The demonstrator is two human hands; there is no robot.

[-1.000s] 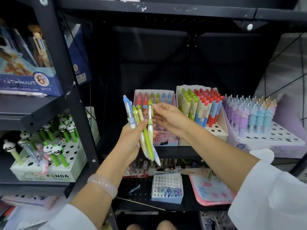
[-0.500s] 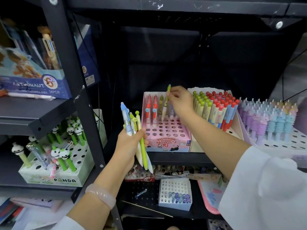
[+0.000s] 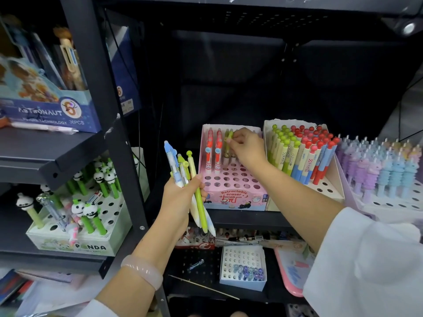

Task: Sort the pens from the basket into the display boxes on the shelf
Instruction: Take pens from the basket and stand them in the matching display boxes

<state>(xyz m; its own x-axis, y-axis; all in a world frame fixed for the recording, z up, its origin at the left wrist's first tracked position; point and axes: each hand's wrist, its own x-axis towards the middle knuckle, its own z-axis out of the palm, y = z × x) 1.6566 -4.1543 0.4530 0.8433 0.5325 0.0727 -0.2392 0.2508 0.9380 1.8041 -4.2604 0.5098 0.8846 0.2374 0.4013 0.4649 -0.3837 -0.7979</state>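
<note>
— Where was the green pen when you had your fingers on it?

— My right hand (image 3: 246,146) was up over the back rows of the pink display box (image 3: 231,179), and my fingertips were pinching the top of a green pen (image 3: 229,139). The pen stood nearly upright, its lower end down among the holes at the back of the box, just to the right of two red pens (image 3: 214,152) already standing there. My palm covered the holes behind and to the right of it, so I could not tell how deep it sat.

— And your other hand?

— My left hand (image 3: 183,197) was lower and to the left, in front of the shelf edge, apart from the box. It was curled round a bundle of pens (image 3: 186,179): a blue-topped one on the left, a green one in the middle, a pale yellow one with a round green knob on the right. Their tops fanned upward above my thumb and their tips stuck out below my palm.

— What stood beside the pink box?

— Touching its right side was a cream box (image 3: 329,186) packed with green-topped and red-topped pens, and further right a lilac tray (image 3: 389,202) of purple and blue ones.
</note>
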